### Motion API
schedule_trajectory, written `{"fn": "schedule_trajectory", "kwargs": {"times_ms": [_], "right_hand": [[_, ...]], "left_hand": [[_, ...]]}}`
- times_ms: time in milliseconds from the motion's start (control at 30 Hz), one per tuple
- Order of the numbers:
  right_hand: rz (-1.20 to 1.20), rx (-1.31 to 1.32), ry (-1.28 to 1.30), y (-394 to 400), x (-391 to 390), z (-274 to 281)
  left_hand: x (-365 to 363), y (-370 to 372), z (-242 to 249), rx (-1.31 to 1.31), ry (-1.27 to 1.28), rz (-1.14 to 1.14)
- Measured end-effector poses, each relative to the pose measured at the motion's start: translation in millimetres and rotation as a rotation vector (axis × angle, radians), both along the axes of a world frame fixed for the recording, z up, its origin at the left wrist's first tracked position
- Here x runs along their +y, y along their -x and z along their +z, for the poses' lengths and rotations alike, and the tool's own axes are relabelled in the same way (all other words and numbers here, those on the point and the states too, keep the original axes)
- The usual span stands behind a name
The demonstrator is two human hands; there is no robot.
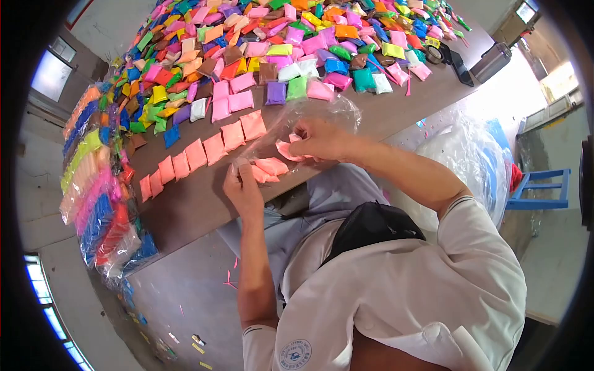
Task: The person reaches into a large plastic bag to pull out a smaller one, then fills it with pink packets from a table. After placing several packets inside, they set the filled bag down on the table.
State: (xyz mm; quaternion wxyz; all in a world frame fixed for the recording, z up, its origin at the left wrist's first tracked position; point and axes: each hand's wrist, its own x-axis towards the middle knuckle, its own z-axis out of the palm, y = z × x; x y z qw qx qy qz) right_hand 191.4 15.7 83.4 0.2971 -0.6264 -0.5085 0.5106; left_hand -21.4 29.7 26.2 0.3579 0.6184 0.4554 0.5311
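My left hand (241, 183) is closed on the edge of a clear plastic bag (341, 112) near the table's front edge. Beside its fingers lie a few salmon-pink packets (271, 166), seemingly inside the bag. Further right, my right hand (320, 140) has its fingers closed around another salmon-pink packet (285, 149), over the bag; how many packets it holds is partly hidden. A slanting row of several matching packets (214, 149) lies flat on the table, just beyond my left hand.
A large heap of many-coloured packets (272, 49) covers the far side of the brown table (185, 216). Clear bags filled with coloured packets (102, 204) hang at the left edge. A dark flask (492, 62) and a phone (459, 65) stand far right. Beyond my right arm is a blue stool (544, 203).
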Motion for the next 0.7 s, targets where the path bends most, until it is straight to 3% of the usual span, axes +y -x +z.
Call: {"fn": "schedule_trajectory", "kwargs": {"times_ms": [100, 400, 500, 600, 700], "right_hand": [[0.000, 0.039, 0.053, -5, -1, -9], [-0.014, 0.179, -0.082, 6, -5, -15], [0.046, 0.095, -0.070, 6, -5, -9], [0.236, -0.266, -0.218, -5, 3, -9], [0.331, -0.398, -0.271, -16, 0, 0]], "left_hand": [[-7, -8, -4, 0.064, -0.109, 0.073], [-10, -8, -6, 0.056, -0.086, 0.053], [-9, -7, -8, 0.080, -0.101, 0.058], [-7, -3, -15, 0.064, -0.125, 0.039], [-11, -3, -11, 0.045, -0.098, 0.026]]}}
